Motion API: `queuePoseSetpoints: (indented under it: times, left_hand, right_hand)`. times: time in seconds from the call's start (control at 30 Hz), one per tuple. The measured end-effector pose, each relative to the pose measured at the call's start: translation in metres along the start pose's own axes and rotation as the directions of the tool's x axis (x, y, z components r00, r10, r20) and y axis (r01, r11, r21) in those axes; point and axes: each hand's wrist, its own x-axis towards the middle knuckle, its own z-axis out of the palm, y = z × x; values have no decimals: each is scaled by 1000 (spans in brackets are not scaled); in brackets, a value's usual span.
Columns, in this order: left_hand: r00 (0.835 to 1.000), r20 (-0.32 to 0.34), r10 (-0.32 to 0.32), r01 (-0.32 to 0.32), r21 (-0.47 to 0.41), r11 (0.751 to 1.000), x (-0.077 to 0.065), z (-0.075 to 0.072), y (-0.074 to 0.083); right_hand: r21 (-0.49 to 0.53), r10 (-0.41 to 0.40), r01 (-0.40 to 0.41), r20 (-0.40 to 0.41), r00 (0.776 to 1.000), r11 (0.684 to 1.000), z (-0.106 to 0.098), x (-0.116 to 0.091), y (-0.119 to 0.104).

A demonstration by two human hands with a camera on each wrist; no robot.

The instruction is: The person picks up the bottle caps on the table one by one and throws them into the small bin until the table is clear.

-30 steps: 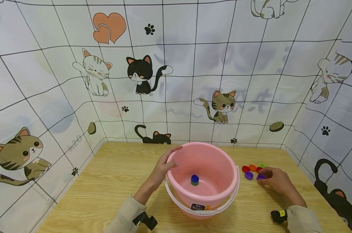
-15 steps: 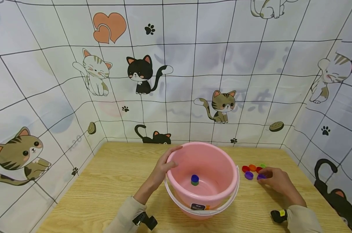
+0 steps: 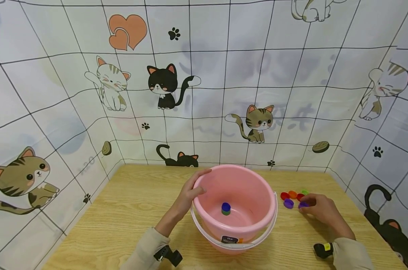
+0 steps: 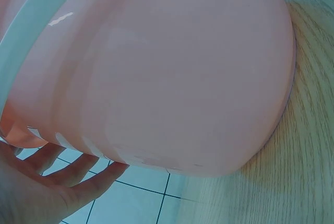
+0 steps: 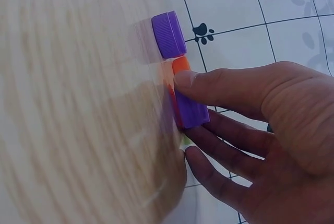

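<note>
Gripping the pink bucket (image 3: 239, 182) at the left of its rim with left hand (image 3: 185, 197), thumb over the edge and fingers spread along the outer wall. Pinching a purple cap (image 5: 191, 110) between thumb and fingers of right hand (image 3: 320, 209), low over the table (image 3: 139, 210) right of the bucket, can't tell if touching. Seeing a second purple cap (image 3: 288, 203) just beside, near red caps (image 3: 285, 196) and an orange cap (image 3: 292, 194), plus a blue cap (image 3: 226, 206) inside the bucket.
</note>
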Motion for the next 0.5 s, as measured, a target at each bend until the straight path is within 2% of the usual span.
queuePoseSetpoints:
  times: [0.33,0.5]
  left_hand:
    - [1000,8,12,-12,1,1000,0,1,1]
    - [1000,5,11,-11,2,1000,0,0,0]
  right_hand:
    - [-1,-8,8,0,1000,1000,-4,-1,-2]
    - [16,18,-18,15,1000,1000,-4,0,-3]
